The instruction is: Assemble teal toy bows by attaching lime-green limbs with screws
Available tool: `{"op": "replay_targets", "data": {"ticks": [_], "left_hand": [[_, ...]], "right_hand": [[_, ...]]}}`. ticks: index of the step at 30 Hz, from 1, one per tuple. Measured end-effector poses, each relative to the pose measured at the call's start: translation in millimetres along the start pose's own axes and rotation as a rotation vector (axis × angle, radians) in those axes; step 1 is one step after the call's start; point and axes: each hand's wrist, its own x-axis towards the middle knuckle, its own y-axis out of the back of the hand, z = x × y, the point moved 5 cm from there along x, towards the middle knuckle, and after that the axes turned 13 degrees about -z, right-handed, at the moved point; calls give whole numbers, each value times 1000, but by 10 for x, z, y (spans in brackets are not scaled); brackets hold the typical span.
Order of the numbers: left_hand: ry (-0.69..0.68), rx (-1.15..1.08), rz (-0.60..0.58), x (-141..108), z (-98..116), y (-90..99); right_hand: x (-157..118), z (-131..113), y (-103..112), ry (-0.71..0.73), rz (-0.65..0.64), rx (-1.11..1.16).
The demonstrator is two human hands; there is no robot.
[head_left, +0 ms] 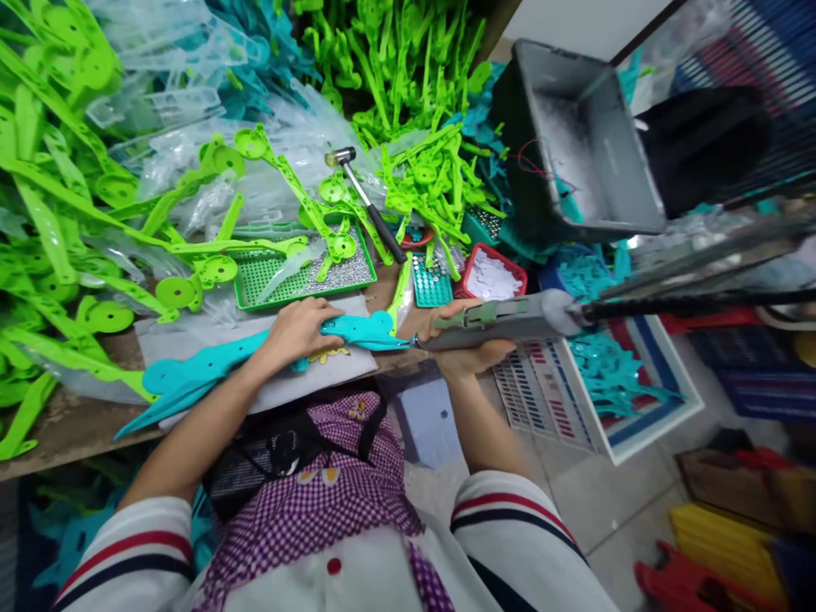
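Observation:
A long turquoise plastic part [217,361] lies slantwise along the table's front edge. My left hand [299,330] is closed over it near its right end. My right hand [468,348] is wrapped round a grey power screwdriver [523,321], which lies level and points left. The driver's tip meets the turquoise part's right end or stops just beside it. Under the part is a pale cloth [344,361] with a yellow print. A lime green part with a clear piece [401,293] stands just behind the tip.
Lime green parts [108,314] and clear pieces heap the table. A hammer [373,208] rests over a green tray [255,285] of small metal pieces. Near it are a teal tray [432,285] and a red tray [494,255]. A grey bin [592,217] and white crate [663,433] stand right.

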Motion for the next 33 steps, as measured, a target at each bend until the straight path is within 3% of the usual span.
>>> {"op": "replay_targets", "data": {"ticks": [8,17,23,26,29,31,33], "left_hand": [[16,10,15,1,-15,20],[8,18,20,9,-20,17],[5,8,8,6,-19,74],[-43,-70,103,-154,115,154],[-124,-355,211,-365,466,26],[-157,-774,40,-355,794,-313],[-58,-1252,-184,-215,1119,-731]], "right_hand": [[-36,143,-55,-120,-28,21],[-72,211,-112,-147,-155,13],[-27,74,-61,-98,-45,-19],[71,-29,-22,-12,-28,-42],[194,-75,-7,57,-65,-72],[273,-69,-12,68,-87,-87],[335,-61,-33,74,-106,-108]]}}
